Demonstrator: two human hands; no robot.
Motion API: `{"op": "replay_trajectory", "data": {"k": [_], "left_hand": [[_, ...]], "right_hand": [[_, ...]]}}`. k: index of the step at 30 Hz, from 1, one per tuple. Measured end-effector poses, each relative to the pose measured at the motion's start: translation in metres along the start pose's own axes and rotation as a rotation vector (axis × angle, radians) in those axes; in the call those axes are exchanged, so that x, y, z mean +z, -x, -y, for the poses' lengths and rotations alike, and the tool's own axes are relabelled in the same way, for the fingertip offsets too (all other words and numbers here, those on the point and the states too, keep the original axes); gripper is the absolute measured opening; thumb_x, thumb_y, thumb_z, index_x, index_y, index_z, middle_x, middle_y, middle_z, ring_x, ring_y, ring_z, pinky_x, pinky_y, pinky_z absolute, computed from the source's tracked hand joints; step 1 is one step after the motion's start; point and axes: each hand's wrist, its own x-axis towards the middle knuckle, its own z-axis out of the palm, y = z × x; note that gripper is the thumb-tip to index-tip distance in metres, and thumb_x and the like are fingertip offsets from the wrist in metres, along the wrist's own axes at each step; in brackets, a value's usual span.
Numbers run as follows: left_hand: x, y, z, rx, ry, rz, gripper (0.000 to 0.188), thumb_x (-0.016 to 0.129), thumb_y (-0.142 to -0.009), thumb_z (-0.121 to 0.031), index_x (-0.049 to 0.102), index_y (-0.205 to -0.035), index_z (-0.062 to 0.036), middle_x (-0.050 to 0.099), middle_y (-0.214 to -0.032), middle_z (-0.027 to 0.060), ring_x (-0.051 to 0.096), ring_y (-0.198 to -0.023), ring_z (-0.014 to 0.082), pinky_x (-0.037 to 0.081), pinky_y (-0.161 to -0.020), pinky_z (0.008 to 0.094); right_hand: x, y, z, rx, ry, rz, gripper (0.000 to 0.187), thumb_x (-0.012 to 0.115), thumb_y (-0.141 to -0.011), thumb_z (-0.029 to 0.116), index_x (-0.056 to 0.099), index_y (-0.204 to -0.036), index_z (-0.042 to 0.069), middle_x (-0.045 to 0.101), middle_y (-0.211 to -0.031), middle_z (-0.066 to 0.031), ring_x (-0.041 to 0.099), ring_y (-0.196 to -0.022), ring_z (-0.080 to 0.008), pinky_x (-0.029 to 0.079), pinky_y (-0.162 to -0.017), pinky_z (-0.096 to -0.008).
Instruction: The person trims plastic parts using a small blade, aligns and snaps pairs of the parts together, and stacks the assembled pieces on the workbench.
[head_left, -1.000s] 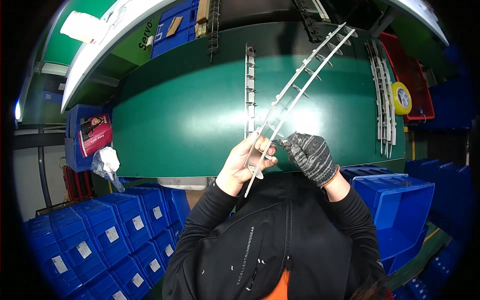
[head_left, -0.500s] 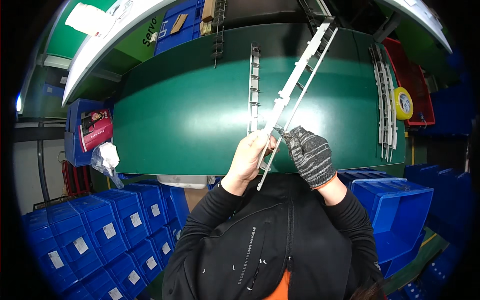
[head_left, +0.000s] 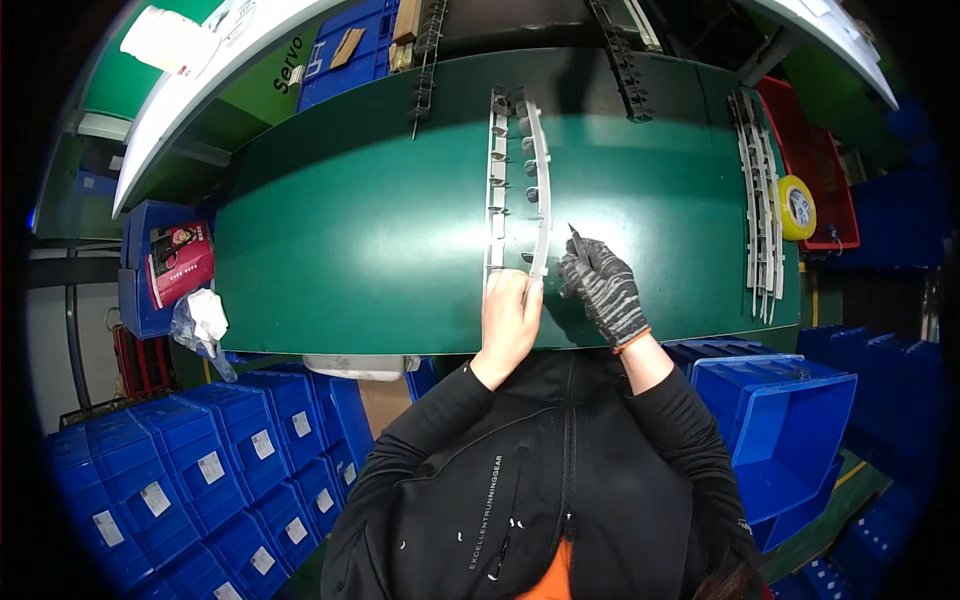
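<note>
My bare left hand is closed on the near end of a pale, slightly curved strip with dark clips along its left side. This strip lies on or just over the green table, close to the right of a similar straight strip. My right hand wears a dark grey striped glove with an orange cuff. Its fingers are closed round a small dark pointed tool, whose tip sticks out toward the far side. The tool is to the right of the held strip and apart from it.
Several pale strips lie at the table's right side, beside a yellow tape roll and a red bin. Dark clip strips overhang the far edge. Blue crates stand at lower right and lower left.
The held strip has swung from a raised slant toward the far right to lie beside the straight strip. My right hand has come away from it, and the pointed tool now shows.
</note>
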Motion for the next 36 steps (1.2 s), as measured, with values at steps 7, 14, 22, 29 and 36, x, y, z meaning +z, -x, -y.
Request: {"op": "replay_trajectory", "data": {"k": [7, 14, 22, 29, 36], "left_hand": [[0.001, 0.006, 0.002, 0.009, -0.202, 0.107, 0.049, 0.059, -0.072, -0.015, 0.045, -0.116, 0.0015, 0.042, -0.121, 0.0173, 0.038, -0.114, 0.0332, 0.032, -0.095, 0.0417], [-0.011, -0.002, 0.085, -0.249, -0.253, -0.039, 0.026, 0.057, -0.069, -0.007, 0.056, -0.094, 0.0013, 0.052, -0.111, 0.0157, 0.045, -0.108, 0.0323, 0.036, -0.091, 0.0397], [-0.065, 0.094, 0.068, -0.367, -0.140, -0.661, 0.021, 0.048, -0.084, -0.004, 0.054, -0.103, 0.0005, 0.050, -0.108, 0.0149, 0.050, -0.101, 0.0259, 0.040, -0.088, 0.0331], [-0.088, 0.164, 0.014, -0.477, -0.261, -0.940, 0.036, 0.045, -0.084, 0.002, 0.046, -0.119, 0.0026, 0.042, -0.115, 0.0156, 0.048, -0.103, 0.0255, 0.042, -0.085, 0.0318], [-0.061, 0.144, 0.009, -0.310, -0.389, -0.763, 0.040, 0.044, -0.082, 0.001, 0.044, -0.122, 0.0038, 0.042, -0.119, 0.0190, 0.044, -0.109, 0.0313, 0.038, -0.090, 0.0352]], "right_hand": [[-0.020, -0.019, -0.045, -0.017, 0.685, -0.228, 0.039, 0.061, -0.074, 0.023, 0.053, -0.110, 0.009, 0.061, -0.091, -0.0171, 0.059, -0.082, -0.0336, 0.047, -0.075, -0.0400], [-0.092, -0.042, -0.059, 0.060, 1.260, -0.320, 0.035, 0.052, -0.080, 0.028, 0.058, -0.106, 0.006, 0.060, -0.100, -0.0188, 0.056, -0.095, -0.0332, 0.046, -0.083, -0.0403], [-0.023, -0.011, -0.057, -0.378, 1.021, 0.423, 0.026, 0.060, -0.078, 0.023, 0.060, -0.094, 0.003, 0.060, -0.083, -0.0126, 0.057, -0.070, -0.0296, 0.048, -0.069, -0.0354], [0.067, 0.068, -0.099, -0.678, 1.145, 1.096, 0.027, 0.040, -0.088, 0.025, 0.060, -0.088, 0.006, 0.060, -0.082, -0.0148, 0.060, -0.074, -0.0320, 0.049, -0.064, -0.0426], [-0.027, 0.019, -0.050, -0.655, 0.791, 0.288, 0.022, 0.052, -0.078, 0.018, 0.058, -0.095, 0.005, 0.056, -0.089, -0.0153, 0.055, -0.085, -0.0315, 0.047, -0.072, -0.0392]]}}
